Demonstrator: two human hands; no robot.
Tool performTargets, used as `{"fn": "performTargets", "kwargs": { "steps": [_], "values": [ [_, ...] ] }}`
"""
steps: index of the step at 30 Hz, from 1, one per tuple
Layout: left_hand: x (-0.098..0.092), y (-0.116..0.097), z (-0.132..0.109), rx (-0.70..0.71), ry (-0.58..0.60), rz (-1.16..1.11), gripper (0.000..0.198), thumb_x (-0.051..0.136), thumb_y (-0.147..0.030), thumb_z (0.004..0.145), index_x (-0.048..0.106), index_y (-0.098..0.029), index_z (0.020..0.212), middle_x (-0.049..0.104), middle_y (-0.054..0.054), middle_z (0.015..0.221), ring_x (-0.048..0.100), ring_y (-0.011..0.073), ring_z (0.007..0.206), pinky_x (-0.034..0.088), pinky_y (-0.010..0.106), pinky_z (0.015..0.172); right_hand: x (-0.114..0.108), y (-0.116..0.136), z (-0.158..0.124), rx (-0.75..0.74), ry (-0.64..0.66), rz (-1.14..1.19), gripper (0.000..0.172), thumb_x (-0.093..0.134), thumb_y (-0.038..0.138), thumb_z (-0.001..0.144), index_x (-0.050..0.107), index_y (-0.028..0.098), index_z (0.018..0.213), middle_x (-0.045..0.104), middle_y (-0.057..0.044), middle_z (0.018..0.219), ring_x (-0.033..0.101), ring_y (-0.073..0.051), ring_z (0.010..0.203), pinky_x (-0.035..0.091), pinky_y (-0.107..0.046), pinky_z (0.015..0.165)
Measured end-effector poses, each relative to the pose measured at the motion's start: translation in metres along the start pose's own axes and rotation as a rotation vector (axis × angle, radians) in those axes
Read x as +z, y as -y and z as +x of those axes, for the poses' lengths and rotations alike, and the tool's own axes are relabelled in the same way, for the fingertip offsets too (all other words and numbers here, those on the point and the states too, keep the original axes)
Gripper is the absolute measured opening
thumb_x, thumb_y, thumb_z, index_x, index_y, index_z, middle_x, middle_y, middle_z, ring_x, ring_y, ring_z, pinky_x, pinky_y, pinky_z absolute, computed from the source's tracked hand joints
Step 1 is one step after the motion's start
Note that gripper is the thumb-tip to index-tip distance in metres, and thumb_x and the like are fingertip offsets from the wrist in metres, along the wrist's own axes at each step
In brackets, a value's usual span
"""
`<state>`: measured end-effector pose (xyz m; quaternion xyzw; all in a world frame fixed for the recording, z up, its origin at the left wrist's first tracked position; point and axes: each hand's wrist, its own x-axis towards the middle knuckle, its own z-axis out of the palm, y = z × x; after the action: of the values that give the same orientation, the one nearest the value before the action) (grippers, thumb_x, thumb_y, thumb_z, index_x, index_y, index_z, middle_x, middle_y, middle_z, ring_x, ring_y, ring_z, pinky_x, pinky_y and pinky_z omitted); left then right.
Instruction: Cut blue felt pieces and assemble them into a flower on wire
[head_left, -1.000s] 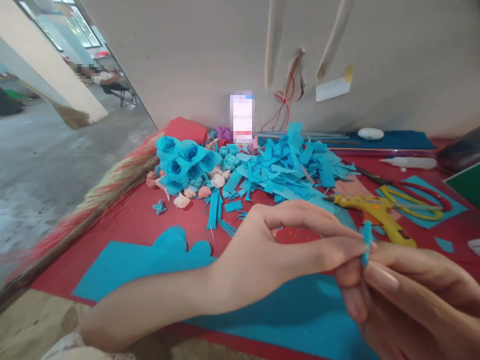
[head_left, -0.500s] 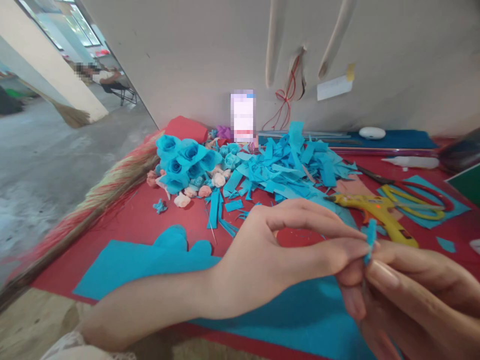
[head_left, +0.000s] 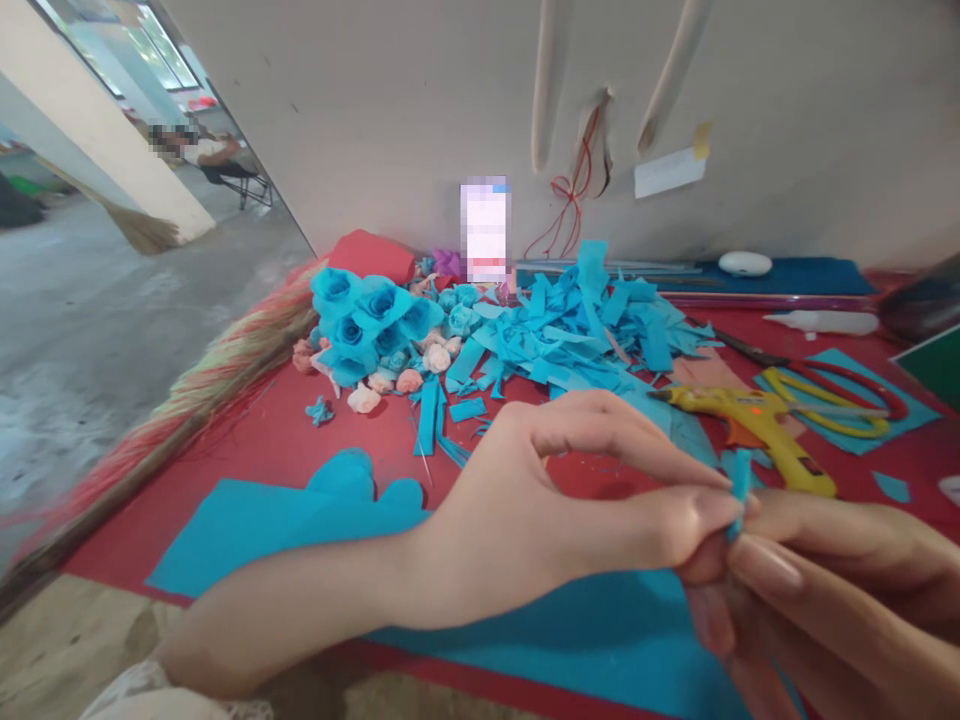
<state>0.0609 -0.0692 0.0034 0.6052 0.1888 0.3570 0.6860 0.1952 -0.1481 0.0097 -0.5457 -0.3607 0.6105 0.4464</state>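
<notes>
A small, narrow piece of blue paper (head_left: 741, 492) is pinched between the fingertips of both hands at the right. My left hand (head_left: 570, 500) reaches across from the lower left, its thumb and forefinger closed on the piece. From the right, my right hand (head_left: 832, 570) closes its thumb and fingers on the same piece. Below the hands, a large blue paper sheet (head_left: 570, 640) lies on the red table cover (head_left: 262, 430). A yellow glue gun (head_left: 772, 430) rests just behind my right hand.
Blue paper flowers (head_left: 375, 305) and a heap of blue scraps (head_left: 577, 330) lie along the back. Red-handled scissors (head_left: 847, 385) are at the right. A lit phone (head_left: 486, 230) leans on the wall. A person (head_left: 210, 152) sits far off at the left.
The blue piece and the fingertips holding it have shifted slightly, and the piece shows less of its width. Both hands still grip it.
</notes>
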Motion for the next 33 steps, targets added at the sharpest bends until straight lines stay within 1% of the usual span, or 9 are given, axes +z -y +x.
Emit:
{"fn": "performTargets", "kwargs": {
  "steps": [4, 8, 10, 14, 19, 23, 26, 30, 33],
  "values": [
    [-0.001, 0.0, 0.0, 0.024, 0.015, 0.005, 0.011, 0.063, -0.011, 0.07, 0.064, -0.019, 0.064, 0.056, -0.002, 0.068, 0.055, 0.0107, 0.077, 0.046, 0.023, 0.073, -0.001, -0.003, -0.002, 0.001, 0.008, 0.002, 0.03, 0.068, 0.056, 0.063, 0.066, 0.028, 0.053, 0.051, -0.001, 0.042, 0.045, -0.008, 0.033, 0.029, -0.016, 0.029],
    [-0.002, 0.001, 0.002, 0.027, 0.03, 0.007, 0.012, 0.063, -0.008, 0.069, 0.063, -0.018, 0.062, 0.057, -0.001, 0.069, 0.055, 0.0106, 0.074, 0.046, 0.023, 0.071, 0.002, -0.004, -0.003, -0.128, -0.013, 0.004, 0.024, 0.064, 0.048, 0.073, 0.066, 0.028, 0.059, 0.053, 0.001, 0.051, 0.042, -0.006, 0.033, 0.037, -0.018, 0.036],
    [-0.002, 0.001, 0.003, 0.037, 0.043, 0.007, 0.013, 0.062, -0.007, 0.069, 0.063, -0.018, 0.062, 0.057, -0.001, 0.069, 0.055, 0.0104, 0.074, 0.047, 0.022, 0.07, 0.004, -0.003, -0.003, -0.173, -0.003, -0.013, 0.021, 0.059, 0.042, 0.077, 0.066, 0.029, 0.063, 0.051, 0.001, 0.053, 0.04, -0.007, 0.034, 0.038, -0.019, 0.038],
    [-0.004, 0.001, 0.003, 0.057, 0.06, 0.019, 0.014, 0.062, -0.005, 0.068, 0.063, -0.018, 0.062, 0.059, -0.001, 0.071, 0.055, 0.0107, 0.074, 0.048, 0.023, 0.07, 0.007, 0.001, -0.005, -0.183, 0.027, -0.031, 0.019, 0.055, 0.038, 0.078, 0.065, 0.031, 0.062, 0.044, 0.001, 0.051, 0.035, -0.008, 0.034, 0.031, -0.02, 0.035],
    [-0.004, 0.0, 0.002, 0.092, 0.063, 0.052, 0.01, 0.063, -0.011, 0.07, 0.062, -0.017, 0.062, 0.06, 0.0, 0.07, 0.056, 0.0117, 0.075, 0.048, 0.024, 0.07, 0.01, 0.003, -0.006, -0.187, -0.019, -0.063, 0.021, 0.055, 0.041, 0.076, 0.064, 0.032, 0.059, 0.042, 0.001, 0.048, 0.032, -0.009, 0.032, 0.024, -0.025, 0.035],
    [-0.004, -0.001, 0.003, 0.097, 0.066, 0.094, 0.01, 0.062, -0.011, 0.07, 0.062, -0.017, 0.062, 0.059, 0.0, 0.07, 0.056, 0.012, 0.075, 0.048, 0.024, 0.071, 0.013, 0.005, -0.008, -0.159, -0.066, -0.14, 0.028, 0.055, 0.048, 0.075, 0.06, 0.031, 0.053, 0.038, 0.002, 0.044, 0.029, -0.011, 0.033, 0.021, -0.027, 0.038],
    [-0.004, -0.002, 0.004, 0.098, 0.06, 0.108, 0.01, 0.062, -0.01, 0.07, 0.062, -0.017, 0.062, 0.059, 0.0, 0.071, 0.056, 0.0113, 0.072, 0.048, 0.025, 0.07, 0.008, 0.002, -0.007, -0.181, -0.086, -0.204, 0.031, 0.054, 0.048, 0.076, 0.058, 0.03, 0.052, 0.037, 0.003, 0.04, 0.029, -0.01, 0.033, 0.022, -0.026, 0.038],
    [-0.004, -0.002, 0.005, 0.094, 0.054, 0.114, 0.009, 0.063, -0.009, 0.069, 0.062, -0.017, 0.063, 0.06, 0.0, 0.07, 0.056, 0.0118, 0.072, 0.047, 0.025, 0.068, -0.014, -0.014, 0.002, -0.245, 0.114, -0.251, 0.032, 0.049, 0.048, 0.082, 0.06, 0.031, 0.057, 0.046, 0.004, 0.037, 0.035, -0.009, 0.024, 0.025, -0.023, 0.029],
    [-0.005, -0.002, 0.005, 0.093, 0.056, 0.118, 0.007, 0.062, -0.01, 0.069, 0.062, -0.016, 0.066, 0.06, 0.0, 0.072, 0.056, 0.0116, 0.075, 0.047, 0.024, 0.07, -0.025, -0.023, 0.009, -0.277, 0.19, -0.254, 0.032, 0.048, 0.049, 0.082, 0.062, 0.032, 0.059, 0.047, 0.004, 0.033, 0.036, -0.011, 0.019, 0.023, -0.023, 0.023]
  ]
}}
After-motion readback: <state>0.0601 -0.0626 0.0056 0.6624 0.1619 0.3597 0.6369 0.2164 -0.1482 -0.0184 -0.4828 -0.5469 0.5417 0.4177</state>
